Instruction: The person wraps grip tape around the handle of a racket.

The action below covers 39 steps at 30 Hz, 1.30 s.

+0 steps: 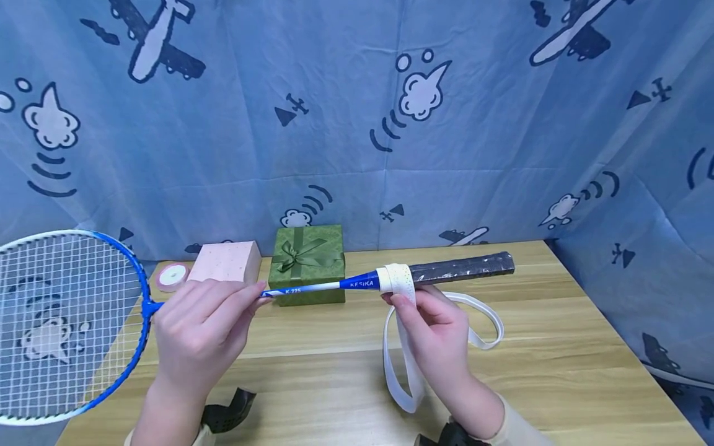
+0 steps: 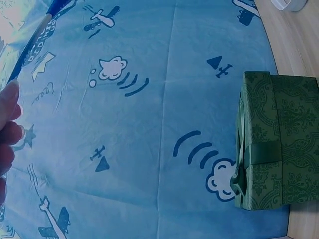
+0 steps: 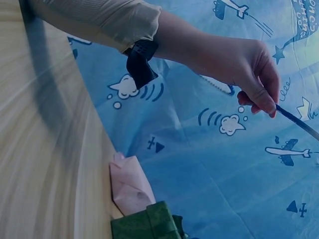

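A badminton racket (image 1: 139, 272) is held level above the table in the head view, its strung head at the left and its dark handle (image 1: 468, 267) pointing right. My left hand (image 1: 203, 328) pinches the thin blue-and-white shaft; its fingers (image 2: 9, 129) also show at the left edge of the left wrist view. In the right wrist view the left hand (image 3: 254, 74) appears from the side. White perforated grip tape (image 1: 397, 279) is wrapped round the handle's top beside the blue cone. My right hand (image 1: 437, 328) pinches this tape just below the handle. The tape's tail hangs in loops.
On the wooden table (image 1: 312, 384), a green gift box (image 1: 309, 248) with a bow stands at the back. Left of it are a pink box (image 1: 229, 260) and a pink-and-white roll (image 1: 172, 277). A blue patterned curtain (image 1: 334, 124) hangs behind the table and along its right side.
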Tool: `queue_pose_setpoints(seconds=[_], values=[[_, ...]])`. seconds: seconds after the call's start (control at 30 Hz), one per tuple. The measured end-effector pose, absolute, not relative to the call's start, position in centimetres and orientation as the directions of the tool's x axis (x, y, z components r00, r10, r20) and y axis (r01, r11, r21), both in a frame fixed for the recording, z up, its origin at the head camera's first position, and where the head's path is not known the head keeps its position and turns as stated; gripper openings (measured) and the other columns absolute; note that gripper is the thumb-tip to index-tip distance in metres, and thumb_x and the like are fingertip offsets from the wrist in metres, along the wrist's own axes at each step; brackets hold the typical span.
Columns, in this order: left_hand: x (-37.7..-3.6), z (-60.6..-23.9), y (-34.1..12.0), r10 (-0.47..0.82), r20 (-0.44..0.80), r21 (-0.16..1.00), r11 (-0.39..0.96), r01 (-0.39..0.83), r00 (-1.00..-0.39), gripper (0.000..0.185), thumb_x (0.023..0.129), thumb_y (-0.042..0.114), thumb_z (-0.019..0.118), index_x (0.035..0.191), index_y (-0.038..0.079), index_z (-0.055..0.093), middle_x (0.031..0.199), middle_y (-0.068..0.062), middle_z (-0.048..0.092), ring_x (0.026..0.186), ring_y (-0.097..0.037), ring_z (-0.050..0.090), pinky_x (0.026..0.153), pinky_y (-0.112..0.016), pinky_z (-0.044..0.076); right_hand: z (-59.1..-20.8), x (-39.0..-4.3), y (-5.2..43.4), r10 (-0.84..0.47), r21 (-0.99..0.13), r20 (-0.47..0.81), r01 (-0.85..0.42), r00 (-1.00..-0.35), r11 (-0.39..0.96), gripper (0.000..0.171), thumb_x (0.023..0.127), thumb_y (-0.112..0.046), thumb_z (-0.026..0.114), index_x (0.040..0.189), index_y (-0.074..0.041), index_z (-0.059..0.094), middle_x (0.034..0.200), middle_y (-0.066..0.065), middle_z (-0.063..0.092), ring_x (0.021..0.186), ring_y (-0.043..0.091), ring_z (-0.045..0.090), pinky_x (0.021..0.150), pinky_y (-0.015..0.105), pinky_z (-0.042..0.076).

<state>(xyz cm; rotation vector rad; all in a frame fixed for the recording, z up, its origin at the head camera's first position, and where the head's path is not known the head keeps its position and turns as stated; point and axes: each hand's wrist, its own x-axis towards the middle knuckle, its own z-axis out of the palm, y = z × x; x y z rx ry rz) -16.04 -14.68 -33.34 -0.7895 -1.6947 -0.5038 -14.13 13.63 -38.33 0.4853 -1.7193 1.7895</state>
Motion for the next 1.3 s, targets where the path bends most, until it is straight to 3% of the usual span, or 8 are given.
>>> queue_pose_setpoints(seconds=[0.23,0.47,0.63,0.83,1.07,1.17,1.3], values=[[-16.32,-33.06,-14.63,0.293,0.952,-0.125,0.636,0.761,-0.089,0.034,0.103,0.025,0.065,0.080,0.003,0.077,0.067,-0.003,0.068,0.050,-0.019,0.057,0.045,-0.035,0.044,-38.37,-14.26,13.66,0.165,-0.759,0.647,-0.650,-0.745,0.041,0.023,0.092,0.013,0.066,0.090,-0.003,0.082,0.092,0.000,0.079,0.089,0.010,0.070,0.074,0.019,0.054],[-16.23,-33.25,-15.30,0.360,0.921,-0.121,0.629,0.768,-0.150,0.037,0.104,0.031,0.063,0.081,0.006,0.077,0.069,-0.001,0.068,0.051,-0.017,0.060,0.045,-0.033,0.047,-38.36,-14.01,13.72,0.129,-0.773,0.633,-0.632,-0.763,0.054,0.018,0.092,0.013,0.066,0.083,0.002,0.079,0.087,0.000,0.080,0.082,0.008,0.072,0.068,0.018,0.053],[-16.26,-33.35,-15.36,0.351,0.925,-0.120,0.635,0.763,-0.147,0.037,0.104,0.029,0.064,0.077,0.007,0.076,0.066,0.000,0.067,0.051,-0.017,0.061,0.045,-0.035,0.049,-38.32,-13.98,13.71,0.129,-0.769,0.638,-0.636,-0.759,0.062,0.019,0.092,0.013,0.065,0.081,0.003,0.077,0.085,-0.004,0.078,0.074,0.009,0.064,0.057,0.024,0.043],[-16.13,-33.12,-15.28,0.323,0.936,-0.110,0.647,0.755,-0.140,0.039,0.104,0.033,0.065,0.074,0.008,0.074,0.066,0.001,0.069,0.052,-0.017,0.063,0.045,-0.035,0.048,-38.46,-14.17,13.87,0.108,-0.738,0.674,-0.671,-0.731,0.072,0.018,0.092,0.014,0.065,0.086,0.002,0.078,0.089,-0.003,0.078,0.073,0.009,0.055,0.058,0.025,0.043],[-16.09,-32.94,-15.08,0.310,0.942,-0.116,0.654,0.747,-0.126,0.041,0.103,0.035,0.065,0.074,0.008,0.073,0.064,0.001,0.067,0.051,-0.017,0.059,0.044,-0.034,0.043,-38.75,-14.49,13.92,0.130,-0.720,0.694,-0.687,-0.708,0.104,0.018,0.091,0.013,0.068,0.082,0.001,0.078,0.085,-0.004,0.077,0.071,0.005,0.056,0.056,0.024,0.043],[-16.18,-32.97,-15.04,0.319,0.939,-0.120,0.650,0.751,-0.126,0.041,0.103,0.036,0.064,0.074,0.007,0.073,0.064,0.001,0.066,0.050,-0.016,0.058,0.044,-0.034,0.043,-38.76,-14.52,13.88,0.136,-0.720,0.692,-0.690,-0.709,0.070,0.016,0.091,0.012,0.068,0.083,0.003,0.077,0.087,-0.005,0.078,0.073,0.004,0.062,0.060,0.020,0.048],[-16.24,-33.09,-15.11,0.354,0.924,-0.123,0.635,0.762,-0.146,0.041,0.104,0.036,0.063,0.077,0.007,0.073,0.065,0.001,0.067,0.051,-0.014,0.060,0.045,-0.034,0.047,-38.77,-14.55,13.80,0.110,-0.706,0.700,-0.707,-0.705,-0.038,0.013,0.094,0.013,0.063,0.090,0.010,0.074,0.093,0.000,0.078,0.083,0.011,0.072,0.076,0.023,0.058]])
